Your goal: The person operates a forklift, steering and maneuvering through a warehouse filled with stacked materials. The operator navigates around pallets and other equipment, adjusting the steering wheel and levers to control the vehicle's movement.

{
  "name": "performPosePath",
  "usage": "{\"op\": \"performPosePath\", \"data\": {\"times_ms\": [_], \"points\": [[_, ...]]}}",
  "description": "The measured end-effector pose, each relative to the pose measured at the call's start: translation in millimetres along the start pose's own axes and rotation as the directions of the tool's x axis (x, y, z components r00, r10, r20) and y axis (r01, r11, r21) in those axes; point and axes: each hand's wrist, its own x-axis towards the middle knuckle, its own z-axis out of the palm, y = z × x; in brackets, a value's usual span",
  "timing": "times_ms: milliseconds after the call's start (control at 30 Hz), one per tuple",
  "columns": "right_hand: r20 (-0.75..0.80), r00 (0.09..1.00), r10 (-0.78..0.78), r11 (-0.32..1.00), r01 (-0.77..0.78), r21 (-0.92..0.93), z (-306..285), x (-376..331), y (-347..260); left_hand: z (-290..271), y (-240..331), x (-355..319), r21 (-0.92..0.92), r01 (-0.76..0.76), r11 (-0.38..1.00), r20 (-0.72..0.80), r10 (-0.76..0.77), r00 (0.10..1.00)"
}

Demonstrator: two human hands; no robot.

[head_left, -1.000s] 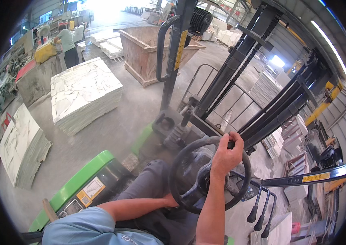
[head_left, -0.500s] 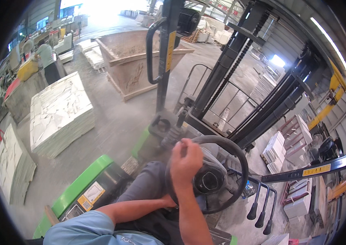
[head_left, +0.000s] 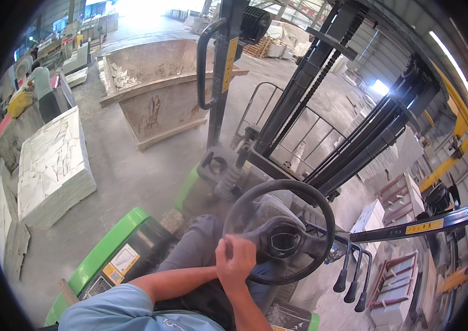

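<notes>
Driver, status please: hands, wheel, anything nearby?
Right hand curled at steering wheel's lower-left rim. Left hand hidden. Big bin, pale slab stack off left.

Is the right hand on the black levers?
No, the right hand is at the steering wheel, apart from the black levers.

Yellow labels, lettering illegible, mark post and bar.

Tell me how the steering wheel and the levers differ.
Shape: the steering wheel is a round ring with a central hub; the levers are thin bent rods ending in knobs.
Number: there is one steering wheel, but three levers side by side.
Contact: the right hand is at the steering wheel's lower-left rim; no hand is on the levers.
Both are dark.
</notes>
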Motion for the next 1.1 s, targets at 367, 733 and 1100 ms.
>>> {"op": "performPosePath", "data": {"times_ms": [367,733,1100], "points": [[0.071,0.996,0.053,0.998,-0.051,-0.041,-2.1,100.8,257.2,-98.8,-26.4,259.8,-0.007,0.013,1.000,-0.009,-0.013,1.000],[-0.301,0.847,0.438,0.861,-0.491,-0.130,68.9,322.1,565.8,-221.3,-79.6,588.7,0.012,0.149,0.989,-0.025,-0.149,0.989],[-0.382,0.853,0.354,0.918,-0.395,-0.032,182.8,683.1,905.3,-315.1,-86.3,938.8,-0.040,0.093,0.995,-0.096,-0.097,0.991]]}}
